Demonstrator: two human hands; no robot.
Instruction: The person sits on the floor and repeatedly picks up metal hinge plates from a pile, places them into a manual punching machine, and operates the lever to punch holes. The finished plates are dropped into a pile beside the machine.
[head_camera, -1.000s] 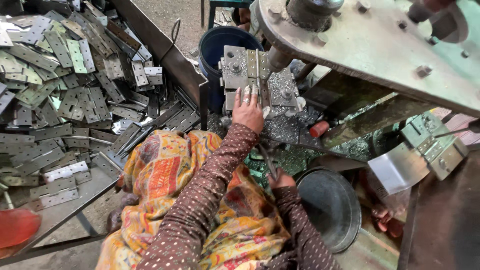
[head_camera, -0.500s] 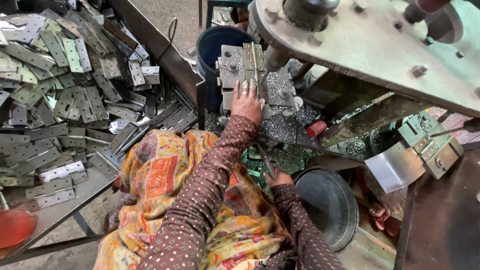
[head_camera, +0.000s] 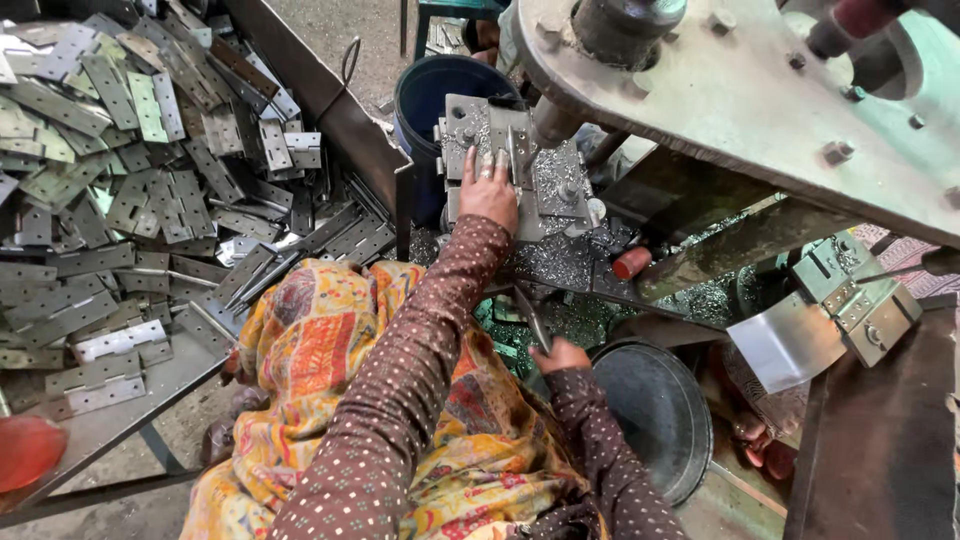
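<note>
Now, in the head view, the left hand (head_camera: 489, 190) lies flat with its fingers stretched out on the grey metal press block (head_camera: 510, 165) at the far middle of the scene. It presses down on a thin metal piece (head_camera: 512, 152) that stands between the fingers; it does not close around it. The right hand (head_camera: 560, 355) is nearer, below the block, and is closed on a thin metal rod (head_camera: 533, 318) that points up and to the left, towards the block. Shiny metal chips (head_camera: 560, 262) cover the surface between the two hands. Just right of the right hand lies a round dark pan (head_camera: 655, 415). On the left, a table (head_camera: 130, 400) carries a big heap of flat hinge plates (head_camera: 120, 200). A dark blue bucket (head_camera: 430, 95) stands just behind the block.
</note>
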